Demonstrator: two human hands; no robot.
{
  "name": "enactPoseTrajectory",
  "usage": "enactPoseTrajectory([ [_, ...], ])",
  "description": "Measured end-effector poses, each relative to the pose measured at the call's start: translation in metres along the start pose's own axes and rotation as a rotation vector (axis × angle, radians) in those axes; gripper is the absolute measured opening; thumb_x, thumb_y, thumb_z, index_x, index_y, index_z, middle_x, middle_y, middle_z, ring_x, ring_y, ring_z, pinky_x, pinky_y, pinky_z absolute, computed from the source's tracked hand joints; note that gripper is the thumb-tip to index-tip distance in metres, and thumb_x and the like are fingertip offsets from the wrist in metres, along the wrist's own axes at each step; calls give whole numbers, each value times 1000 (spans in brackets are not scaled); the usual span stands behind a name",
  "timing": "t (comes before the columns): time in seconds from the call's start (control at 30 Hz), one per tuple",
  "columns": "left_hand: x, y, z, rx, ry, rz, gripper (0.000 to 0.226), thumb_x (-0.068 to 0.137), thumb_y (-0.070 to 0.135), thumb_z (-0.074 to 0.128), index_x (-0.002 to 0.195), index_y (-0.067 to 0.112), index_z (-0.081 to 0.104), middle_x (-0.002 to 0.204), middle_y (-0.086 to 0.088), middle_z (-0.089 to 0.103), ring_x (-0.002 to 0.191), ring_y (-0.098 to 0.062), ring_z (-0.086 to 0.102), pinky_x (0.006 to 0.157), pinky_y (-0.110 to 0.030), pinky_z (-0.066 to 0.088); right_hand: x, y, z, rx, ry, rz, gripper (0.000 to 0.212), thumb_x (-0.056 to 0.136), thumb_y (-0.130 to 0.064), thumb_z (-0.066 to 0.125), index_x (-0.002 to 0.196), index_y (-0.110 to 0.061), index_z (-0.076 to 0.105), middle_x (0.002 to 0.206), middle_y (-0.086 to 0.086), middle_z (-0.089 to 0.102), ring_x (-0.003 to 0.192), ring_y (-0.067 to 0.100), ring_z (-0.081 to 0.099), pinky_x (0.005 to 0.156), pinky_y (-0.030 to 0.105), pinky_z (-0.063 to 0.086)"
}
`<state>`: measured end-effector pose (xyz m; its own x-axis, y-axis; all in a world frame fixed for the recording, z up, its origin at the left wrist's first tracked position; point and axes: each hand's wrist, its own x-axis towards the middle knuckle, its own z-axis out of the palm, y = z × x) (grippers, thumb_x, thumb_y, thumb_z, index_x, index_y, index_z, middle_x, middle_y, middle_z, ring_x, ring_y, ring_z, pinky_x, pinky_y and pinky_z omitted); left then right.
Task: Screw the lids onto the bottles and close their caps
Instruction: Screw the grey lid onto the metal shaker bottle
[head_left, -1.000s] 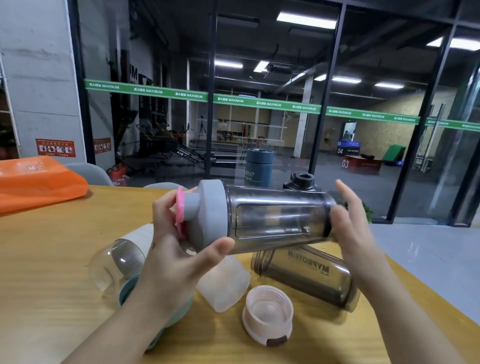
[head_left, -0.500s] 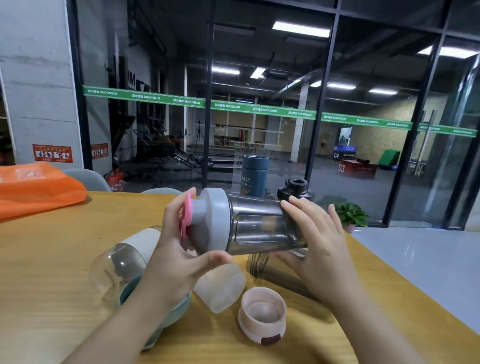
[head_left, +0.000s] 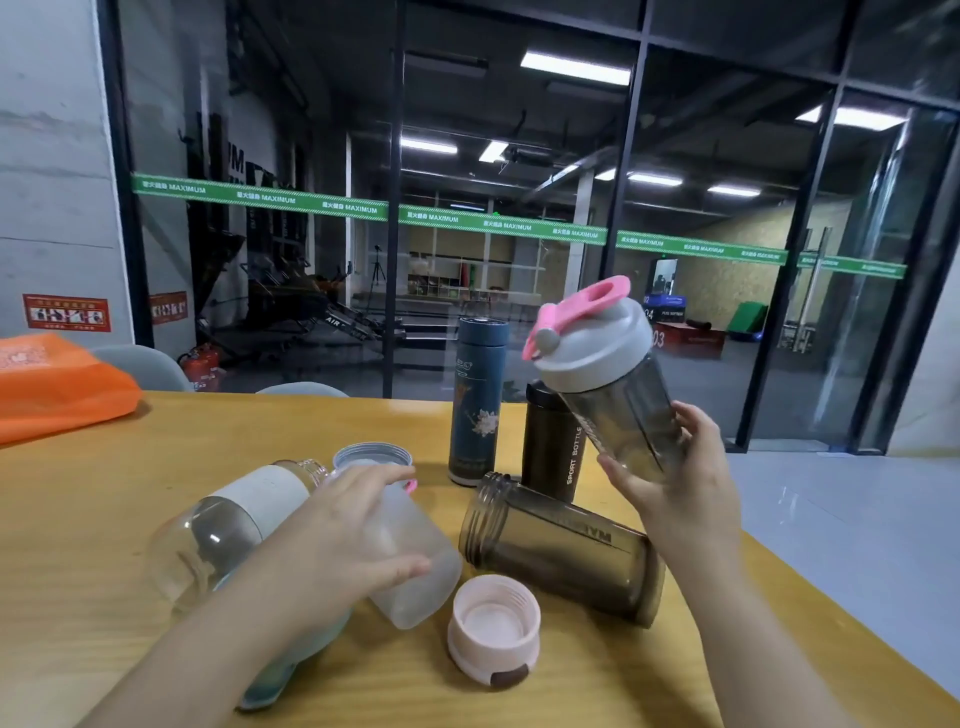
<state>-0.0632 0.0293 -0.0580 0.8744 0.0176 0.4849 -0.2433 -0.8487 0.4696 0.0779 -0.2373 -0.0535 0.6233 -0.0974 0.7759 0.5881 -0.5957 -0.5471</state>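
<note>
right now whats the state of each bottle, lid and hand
shaker bottle: lidded, tilted, in right hand
frosted bottle: lidless, on its side, left hand on it
smoky bottle: lidless, lying down
pink lid: loose, threads up
blue flask: upright, capped

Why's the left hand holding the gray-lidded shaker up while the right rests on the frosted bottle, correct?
Hands are swapped. The head view shows the right hand holding the gray-lidded shaker up, tilted, while the left hand rests on the frosted bottle lying on the table.
</note>
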Motion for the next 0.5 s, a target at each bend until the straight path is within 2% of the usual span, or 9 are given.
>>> enactPoseTrajectory([
  [0.1, -1, -4, -3, 8, -33, 9, 63, 75, 43, 74, 119, 51, 29, 122, 32, 35, 123, 6, 32, 91, -6, 26, 1, 12, 3, -23, -62, 69, 90, 64, -30, 85, 137, -11, 35, 127, 6, 45, 114, 21, 47, 86, 29, 42],
  [0.2, -2, -4, -5, 17, -62, 0, 66, 73, 45, 75, 120, 51, 28, 118, 39, 28, 117, 13, 32, 88, 1, 24, 2, 20, 5, 1, -123, 199, 78, 62, -36, 84, 124, -12, 43, 117, 6, 46, 107, 20, 48, 83, 35, 46],
  [0.27, -2, -5, -7, 37, -67, -19, 75, 71, 46, 76, 128, 47, 27, 123, 34, 28, 117, 10, 31, 91, -6, 27, 5, 28, 5, 33, -147, 269, 69, 59, -36, 85, 112, -14, 46, 112, 6, 52, 99, 22, 55, 78, 41, 51],
  [0.37, -5, -10, -13, 106, -110, -73, 91, 66, 53, 75, 136, 48, 17, 131, 26, 18, 124, 1, 23, 99, -22, 30, 6, 32, 4, 85, -207, 354, 65, 56, -32, 87, 104, -16, 48, 104, 4, 59, 88, 19, 59, 71, 38, 53],
  [0.5, -9, -17, -19, 165, -211, -117, 100, 61, 58, 71, 136, 55, 5, 128, 29, 8, 124, 1, 14, 98, -26, 31, 6, 33, 3, 169, -258, 432, 61, 58, -21, 89, 107, -12, 53, 100, 2, 64, 87, 17, 60, 73, 32, 47],
])
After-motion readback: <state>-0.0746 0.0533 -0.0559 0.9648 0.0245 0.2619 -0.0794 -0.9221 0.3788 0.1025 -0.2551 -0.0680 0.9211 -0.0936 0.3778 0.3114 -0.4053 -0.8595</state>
